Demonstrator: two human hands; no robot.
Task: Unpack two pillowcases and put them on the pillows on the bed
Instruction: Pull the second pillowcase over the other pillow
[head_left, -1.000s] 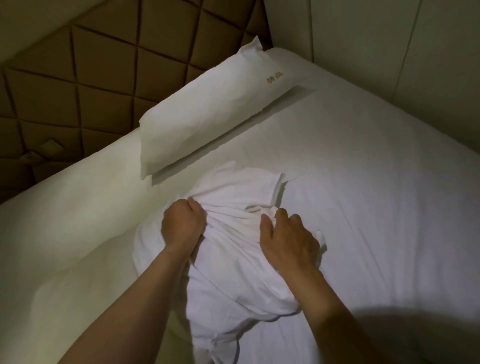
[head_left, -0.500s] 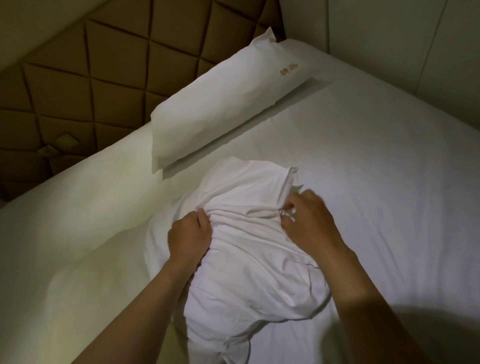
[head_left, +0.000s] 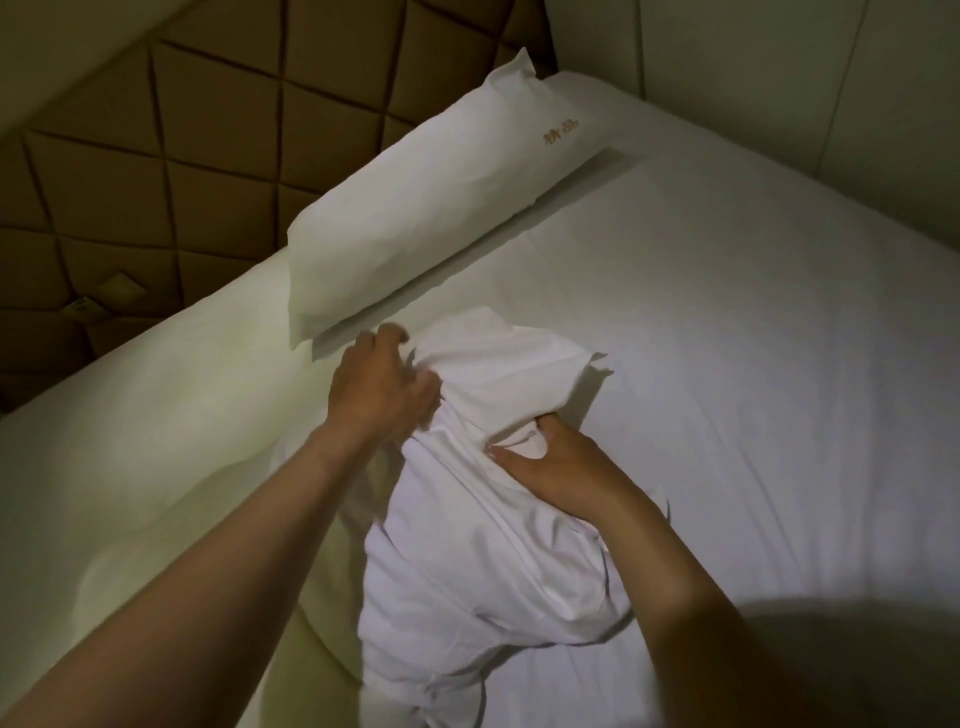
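The bunched pillowcase lies mid-bed, its filling hidden. The blurred left hand clutches its 10 o'clock edge. The right hand pinches a central fold, fingertips buried. 1 cased pillow lies at 12 o'clock.

left hand gripping, right hand pinching

The left hand and right hand are shown bare; the forearms are uncovered to the frame edge.
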